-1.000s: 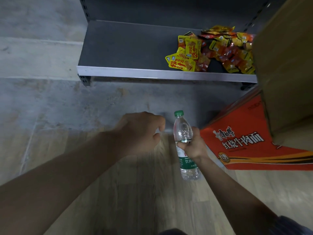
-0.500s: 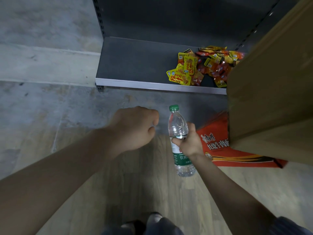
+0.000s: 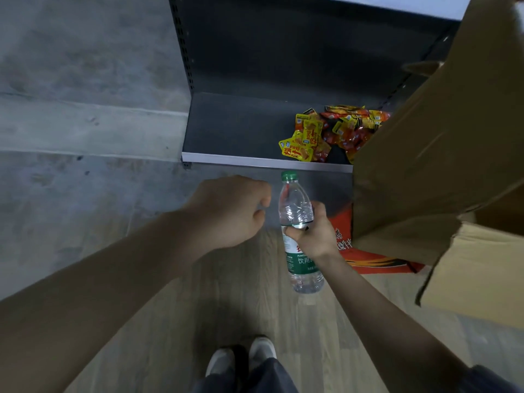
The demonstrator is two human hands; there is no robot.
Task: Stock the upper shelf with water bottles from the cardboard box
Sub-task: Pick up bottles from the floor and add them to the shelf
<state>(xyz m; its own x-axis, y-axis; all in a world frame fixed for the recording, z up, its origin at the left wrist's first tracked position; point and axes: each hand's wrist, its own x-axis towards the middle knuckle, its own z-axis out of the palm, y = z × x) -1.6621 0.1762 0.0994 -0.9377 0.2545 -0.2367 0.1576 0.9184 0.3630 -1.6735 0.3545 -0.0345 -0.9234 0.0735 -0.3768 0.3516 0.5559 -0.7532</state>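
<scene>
My right hand [image 3: 314, 234] grips a clear water bottle [image 3: 296, 205] with a green cap and green label around its middle, holding it upright above the wooden floor. My left hand [image 3: 229, 211] is curled into a fist just left of the bottle's neck, with nothing visible in it. A brown cardboard box [image 3: 442, 154] with open flaps fills the right side, close to the bottle. Only the light front edge of the upper shelf [image 3: 397, 2] shows at the top. The low grey shelf [image 3: 241, 161] lies beyond my hands.
A pile of yellow and red snack packets [image 3: 326, 131] lies on the right half of the low shelf. A flat red printed carton [image 3: 368, 256] rests on the floor under the brown box. My shoes [image 3: 241, 355] show at the bottom. Concrete wall stands at left.
The view has pulled back and up: the shelf looks farther, my shoes have come into sight, and the brown box now covers most of the red carton. Both hands keep their pose.
</scene>
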